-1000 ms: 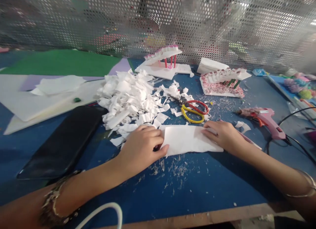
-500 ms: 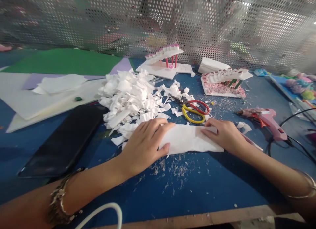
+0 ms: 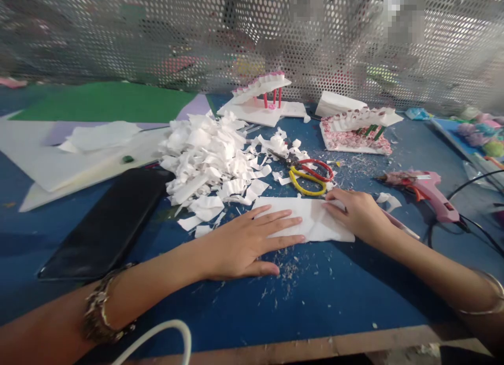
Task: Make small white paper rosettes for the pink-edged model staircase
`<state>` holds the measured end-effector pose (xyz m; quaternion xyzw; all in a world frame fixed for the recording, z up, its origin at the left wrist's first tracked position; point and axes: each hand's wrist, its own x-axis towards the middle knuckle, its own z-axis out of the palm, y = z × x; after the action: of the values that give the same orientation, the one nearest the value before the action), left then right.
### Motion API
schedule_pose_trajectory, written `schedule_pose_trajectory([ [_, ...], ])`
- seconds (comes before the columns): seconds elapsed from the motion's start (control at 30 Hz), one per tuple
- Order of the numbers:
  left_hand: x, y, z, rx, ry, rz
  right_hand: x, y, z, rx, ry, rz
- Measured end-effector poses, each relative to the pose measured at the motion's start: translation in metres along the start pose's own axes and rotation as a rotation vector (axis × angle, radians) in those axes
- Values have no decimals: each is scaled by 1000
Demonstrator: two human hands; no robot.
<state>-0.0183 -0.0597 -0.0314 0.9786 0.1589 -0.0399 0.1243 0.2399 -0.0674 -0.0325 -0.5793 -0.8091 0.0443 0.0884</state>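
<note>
- Risk: the thin white paper strip (image 3: pixel 315 218) could wrinkle or skew if the two hands press unevenly; loose paper scraps (image 3: pixel 212 155) beside it might slip underneath.
- The strip lies at the frame's centre, below the scissors (image 3: pixel 311 177); oblong, matte, faintly creased towards its right end.
- Left hand (image 3: pixel 244 244): fingers spread flat across the strip.
- Right hand (image 3: pixel 360 215): fingers bent at its right end; whether they pinch it, I cannot tell.

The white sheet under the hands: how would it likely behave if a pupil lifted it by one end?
The white sheet would probably droop, since its surface shows soft creases. Its edges look thin, so it is likely light. Pushed, it may crumple, given its wavy near edge.
</note>
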Motion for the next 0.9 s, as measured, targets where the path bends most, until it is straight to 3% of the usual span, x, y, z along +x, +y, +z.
schedule_pose_trajectory([
  [0.17, 0, 1, -1, 8, -43, -26, -1, 2, 1, 1, -11, 4],
  [0.43, -1, 1, 2, 56, 36, -18, 0, 3, 1, -26, -18, 17],
  [0.9, -1, 1, 2, 25, 52, 1, -1, 9, 0, 45, 3, -55],
])
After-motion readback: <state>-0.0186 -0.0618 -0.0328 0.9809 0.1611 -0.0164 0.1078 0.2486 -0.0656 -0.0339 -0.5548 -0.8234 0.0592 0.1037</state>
